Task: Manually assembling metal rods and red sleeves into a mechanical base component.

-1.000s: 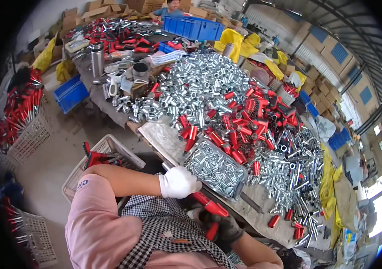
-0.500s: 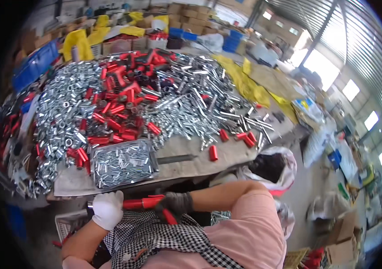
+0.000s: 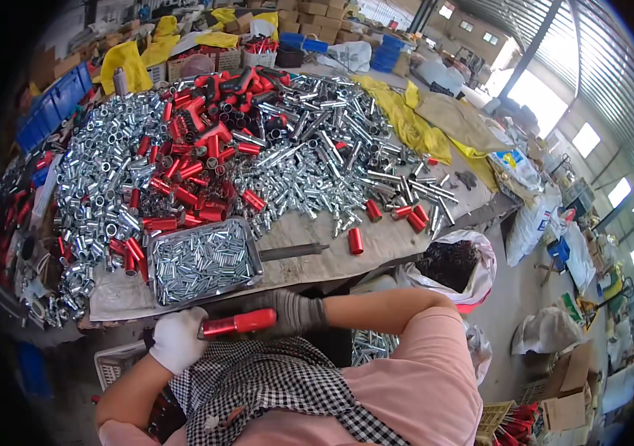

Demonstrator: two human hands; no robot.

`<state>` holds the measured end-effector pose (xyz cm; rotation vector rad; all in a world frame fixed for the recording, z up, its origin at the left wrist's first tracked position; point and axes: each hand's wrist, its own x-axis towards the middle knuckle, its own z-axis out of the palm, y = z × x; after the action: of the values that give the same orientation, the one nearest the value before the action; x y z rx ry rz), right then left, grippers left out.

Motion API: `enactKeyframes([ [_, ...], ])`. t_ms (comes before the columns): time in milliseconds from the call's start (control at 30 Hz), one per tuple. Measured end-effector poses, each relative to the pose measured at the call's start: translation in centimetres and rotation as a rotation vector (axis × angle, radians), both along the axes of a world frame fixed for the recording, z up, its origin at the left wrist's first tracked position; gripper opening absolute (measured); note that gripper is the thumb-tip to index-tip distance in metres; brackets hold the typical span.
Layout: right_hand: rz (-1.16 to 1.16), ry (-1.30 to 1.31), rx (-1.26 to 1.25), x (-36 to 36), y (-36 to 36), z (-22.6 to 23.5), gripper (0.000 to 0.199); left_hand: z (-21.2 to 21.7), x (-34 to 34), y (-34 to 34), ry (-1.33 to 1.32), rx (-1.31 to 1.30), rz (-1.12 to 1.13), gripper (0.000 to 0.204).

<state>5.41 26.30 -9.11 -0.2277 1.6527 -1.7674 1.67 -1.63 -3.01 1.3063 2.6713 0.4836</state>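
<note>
Since 0.5 s ago my view swings right; left hand [image 3: 177, 338] and right hand [image 3: 291, 312] both clench 1 red tube [image 3: 239, 322], which I judge could slip past the table's [image 3: 376, 241] front edge.

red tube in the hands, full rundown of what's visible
The red tube is a slim, glossy cylinder that looks like painted or coated metal. It lies nearly level, tilted slightly up toward the person's right, just below the table edge and above the checked apron. The left hand, in a white glove, grips its left end; the right hand, in a grey glove, covers its right end. Only the middle stretch shows, so both ends are hidden.
</note>
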Motion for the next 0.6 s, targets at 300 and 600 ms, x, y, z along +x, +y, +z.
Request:
enactKeyframes([
  [300,0.233,0.792,0.418,0.1,-2.4,3.0,0.038,-2.9,0.2,-1.1,0.364,-0.022,0.122,0.011],
  [600,0.551,1.902,0.567,-2.3,-1.7,3.7,0.047,-3.2,1.0,-0.7,-0.828,-0.196,-0.023,0.026],
])
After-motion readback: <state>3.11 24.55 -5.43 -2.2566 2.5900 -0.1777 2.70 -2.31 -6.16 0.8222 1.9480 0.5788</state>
